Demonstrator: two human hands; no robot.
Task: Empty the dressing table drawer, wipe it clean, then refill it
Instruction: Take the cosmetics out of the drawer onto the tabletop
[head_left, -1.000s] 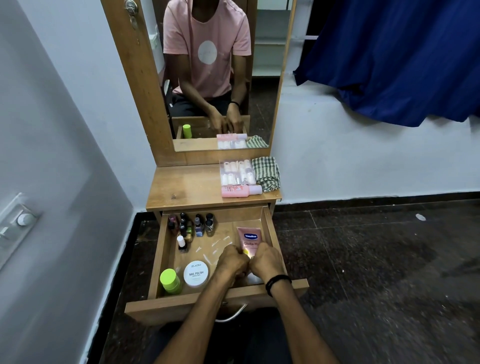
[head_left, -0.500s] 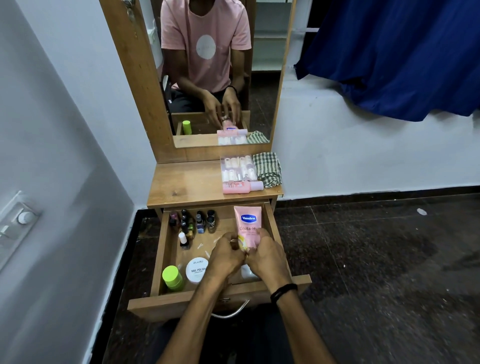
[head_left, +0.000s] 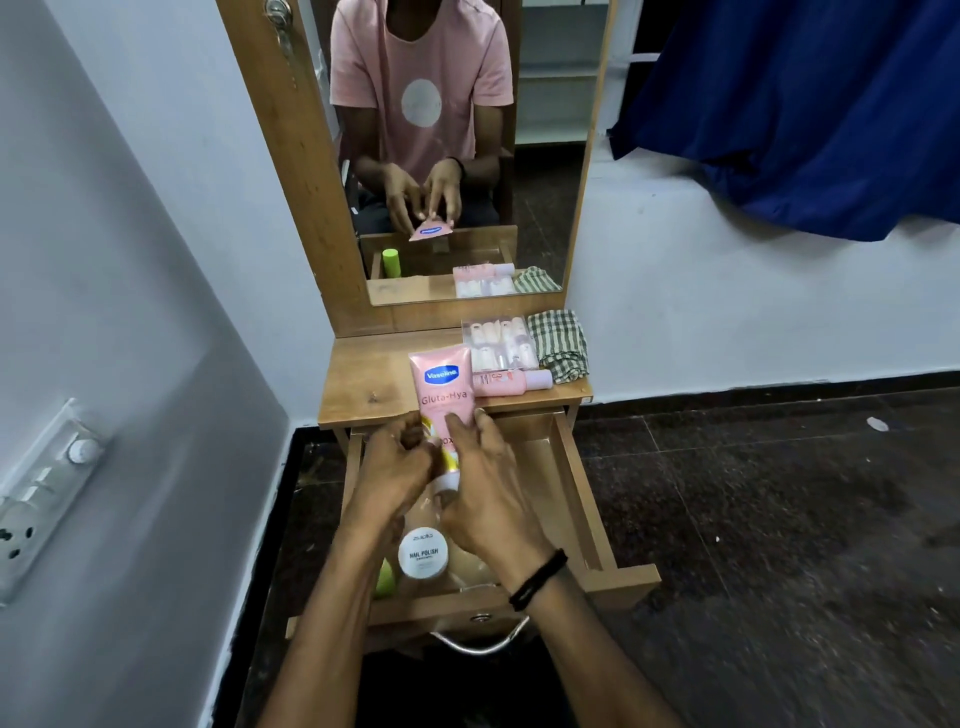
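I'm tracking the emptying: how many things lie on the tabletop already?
3, all at its right end: the clear nail box at the back, the checked cloth right of it, the pink bottle lying in front. The held pink tube hides part of the top.

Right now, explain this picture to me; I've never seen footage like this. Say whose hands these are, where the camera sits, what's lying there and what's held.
No machine here: these are a person's two bare hands, filmed by one wide-angle camera worn on the head, looking forward and down. The mirror shows the same person from the front. The left hand and right hand together hold a pink Vaseline tube near its cap end, above the open drawer. On the tabletop lie a clear box of false nails, a pink bottle on its side and a checked cloth. In the drawer sit a white nail polish jar and a green-capped item.
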